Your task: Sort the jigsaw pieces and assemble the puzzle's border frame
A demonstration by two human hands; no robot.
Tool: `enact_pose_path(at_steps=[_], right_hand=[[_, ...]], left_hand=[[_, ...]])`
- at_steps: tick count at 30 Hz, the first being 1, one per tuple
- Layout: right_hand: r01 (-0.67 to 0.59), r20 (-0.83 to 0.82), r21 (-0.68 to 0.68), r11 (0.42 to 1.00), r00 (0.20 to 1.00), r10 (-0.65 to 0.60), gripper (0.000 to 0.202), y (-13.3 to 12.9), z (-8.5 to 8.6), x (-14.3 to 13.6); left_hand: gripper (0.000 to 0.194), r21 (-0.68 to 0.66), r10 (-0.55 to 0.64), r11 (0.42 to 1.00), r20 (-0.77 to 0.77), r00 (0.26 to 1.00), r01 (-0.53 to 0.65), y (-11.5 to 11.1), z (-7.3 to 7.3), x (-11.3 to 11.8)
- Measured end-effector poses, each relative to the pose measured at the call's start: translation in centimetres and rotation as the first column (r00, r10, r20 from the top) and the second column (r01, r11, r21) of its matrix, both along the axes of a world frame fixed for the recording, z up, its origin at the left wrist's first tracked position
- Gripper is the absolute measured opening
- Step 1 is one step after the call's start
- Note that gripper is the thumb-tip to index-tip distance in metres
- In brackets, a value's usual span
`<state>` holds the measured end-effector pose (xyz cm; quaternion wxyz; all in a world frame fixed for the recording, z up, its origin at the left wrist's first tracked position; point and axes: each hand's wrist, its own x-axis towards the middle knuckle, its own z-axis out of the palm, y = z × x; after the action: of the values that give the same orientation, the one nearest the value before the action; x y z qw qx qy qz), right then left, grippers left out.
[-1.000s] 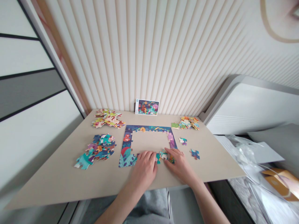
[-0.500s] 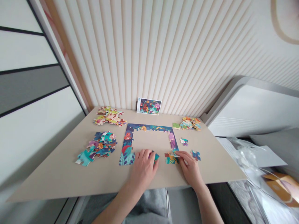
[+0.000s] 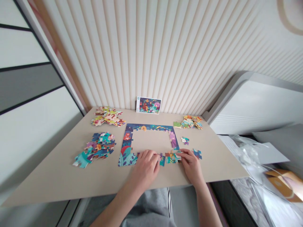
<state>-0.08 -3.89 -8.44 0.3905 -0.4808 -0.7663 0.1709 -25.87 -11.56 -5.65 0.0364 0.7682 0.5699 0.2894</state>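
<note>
A puzzle frame (image 3: 125,144) of joined edge pieces lies on the table, its middle bare. Over its bottom edge rests my left hand (image 3: 147,164), fingers bent together on teal and purple pieces (image 3: 162,160) that it partly hides. My right hand (image 3: 190,162) is at the lower right corner, its fingertips pressed together on a puzzle piece at the right end of a joined section (image 3: 170,157). A narrow gap separates that section from the pieces by my left hand. Two loose pieces, one white and teal (image 3: 185,140), one blue (image 3: 197,153), lie to the right.
Piles of pieces lie at the back left (image 3: 109,117), the left (image 3: 96,148) and the back right (image 3: 192,122). A picture card (image 3: 149,105) leans against the ribbed wall. Plastic wrapping and papers lie beyond the table's right edge (image 3: 230,157).
The teal and purple pieces now lie flat, more exposed beside my left hand. My right hand stays at the corner, where its piece sits lower among the others. The view has shifted slightly.
</note>
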Motion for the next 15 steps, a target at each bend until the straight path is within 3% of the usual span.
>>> enact_pose_path(at_steps=[3, 5, 10, 15], right_hand=[[0.009, -0.012, -0.020, 1.000, 1.000, -0.010, 0.032, 0.0, 0.1, 0.0], [0.011, -0.035, -0.036, 0.999, 0.999, -0.013, 0.035, 0.0, 0.1, 0.0], [0.033, -0.130, -0.087, 0.996, 0.990, -0.044, 0.036, -0.1, 0.5, -0.1], [0.065, -0.245, -0.133, 0.989, 0.965, -0.097, 0.033, -0.2, 1.1, -0.3]], left_hand=[[0.029, -0.008, 0.050, 0.999, -0.023, 0.998, -0.050, 0.0, 0.2, 0.1], [0.034, -0.022, 0.034, 0.999, -0.031, 0.999, -0.034, 0.1, 0.2, 0.1], [0.026, -0.038, -0.004, 0.999, -0.012, 1.000, 0.003, 0.0, 0.0, -0.1], [0.039, -0.046, -0.044, 0.998, -0.011, 0.999, 0.043, 0.2, -0.5, -0.5]])
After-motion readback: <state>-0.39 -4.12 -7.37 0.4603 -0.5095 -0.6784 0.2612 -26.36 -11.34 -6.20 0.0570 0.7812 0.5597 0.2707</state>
